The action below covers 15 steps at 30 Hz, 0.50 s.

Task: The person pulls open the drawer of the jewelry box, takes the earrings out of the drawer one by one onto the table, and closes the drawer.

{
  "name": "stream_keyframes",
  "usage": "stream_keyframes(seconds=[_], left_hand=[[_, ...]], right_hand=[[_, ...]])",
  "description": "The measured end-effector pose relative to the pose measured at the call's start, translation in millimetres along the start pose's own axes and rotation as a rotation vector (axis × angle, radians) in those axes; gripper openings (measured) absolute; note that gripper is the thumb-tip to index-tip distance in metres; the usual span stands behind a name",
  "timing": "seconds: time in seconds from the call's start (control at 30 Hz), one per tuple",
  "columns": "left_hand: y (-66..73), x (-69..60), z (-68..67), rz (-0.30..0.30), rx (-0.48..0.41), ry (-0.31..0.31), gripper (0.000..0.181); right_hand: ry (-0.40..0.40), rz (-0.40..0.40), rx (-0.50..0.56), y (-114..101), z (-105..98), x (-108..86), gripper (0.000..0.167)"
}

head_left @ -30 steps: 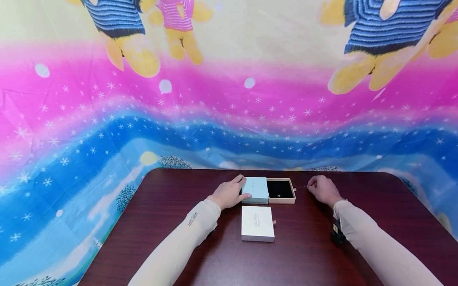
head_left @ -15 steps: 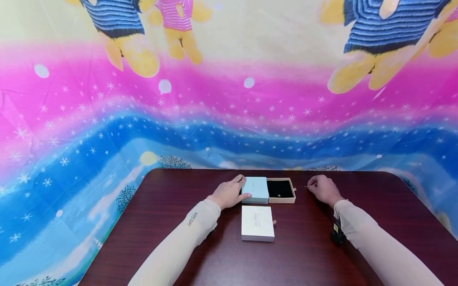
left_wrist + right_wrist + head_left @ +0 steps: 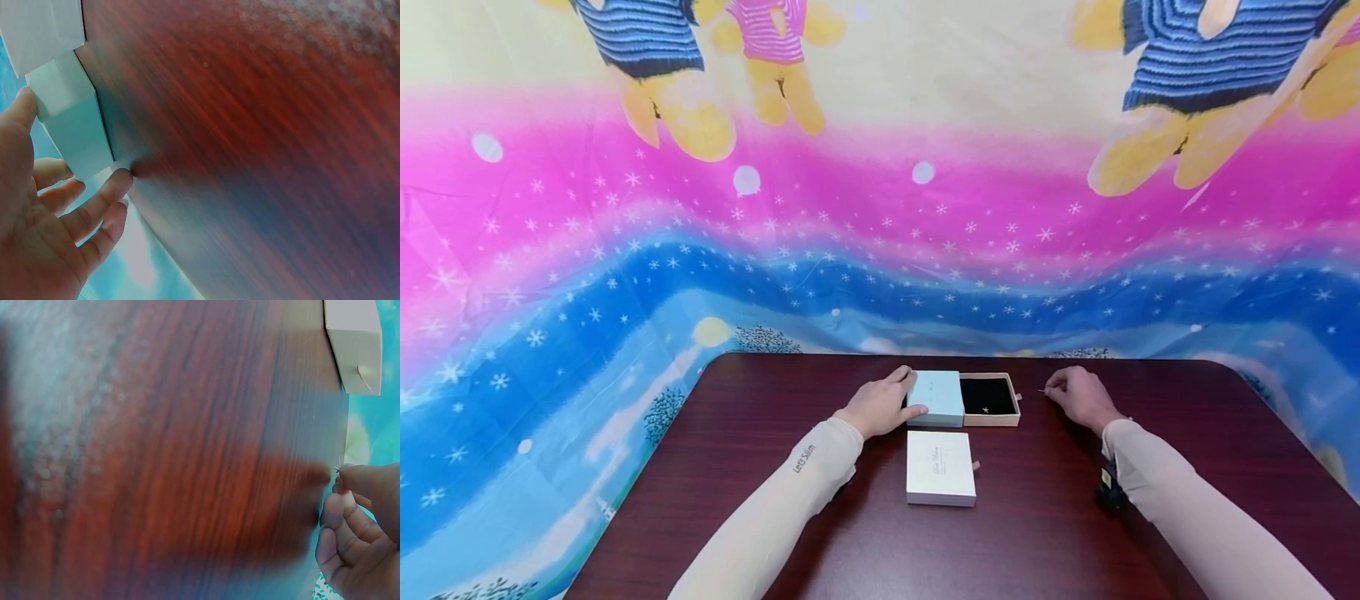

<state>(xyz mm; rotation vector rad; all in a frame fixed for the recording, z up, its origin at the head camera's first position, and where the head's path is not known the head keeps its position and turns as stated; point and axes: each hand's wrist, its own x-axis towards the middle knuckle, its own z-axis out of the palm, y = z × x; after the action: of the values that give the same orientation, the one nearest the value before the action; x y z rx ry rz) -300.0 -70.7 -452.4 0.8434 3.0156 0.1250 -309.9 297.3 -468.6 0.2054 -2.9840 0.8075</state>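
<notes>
My left hand (image 3: pixel 876 408) holds the left end of a light blue jewellery box (image 3: pixel 936 393), thumb along its near side and fingers round the far side. Its cream drawer (image 3: pixel 992 422) is pulled out to the right, with a black pad inside. On that pad lies a tiny shiny star-shaped earring (image 3: pixel 986 410). My right hand (image 3: pixel 1079 397) is just above the table, apart from the drawer on its right. Between thumb and forefinger it pinches another tiny, spiky, shiny piece (image 3: pixel 338 467), which looks like an earring; most of it is hidden.
A closed white box (image 3: pixel 940 468) with a small pull tab lies in front of the blue one. Both stand on a dark red-brown table (image 3: pixel 1030 533). A printed cloth (image 3: pixel 880 208) hangs right behind the table's back edge.
</notes>
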Motion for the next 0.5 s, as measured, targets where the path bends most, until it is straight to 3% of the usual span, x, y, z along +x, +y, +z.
stream_keyframes(seconds=[0.5], left_hand=[[0.2,0.1,-0.1,0.003,0.007,0.000,0.075]], right_hand=[[0.023,-0.018,-0.044,-0.1,-1.1,-1.9,0.020]])
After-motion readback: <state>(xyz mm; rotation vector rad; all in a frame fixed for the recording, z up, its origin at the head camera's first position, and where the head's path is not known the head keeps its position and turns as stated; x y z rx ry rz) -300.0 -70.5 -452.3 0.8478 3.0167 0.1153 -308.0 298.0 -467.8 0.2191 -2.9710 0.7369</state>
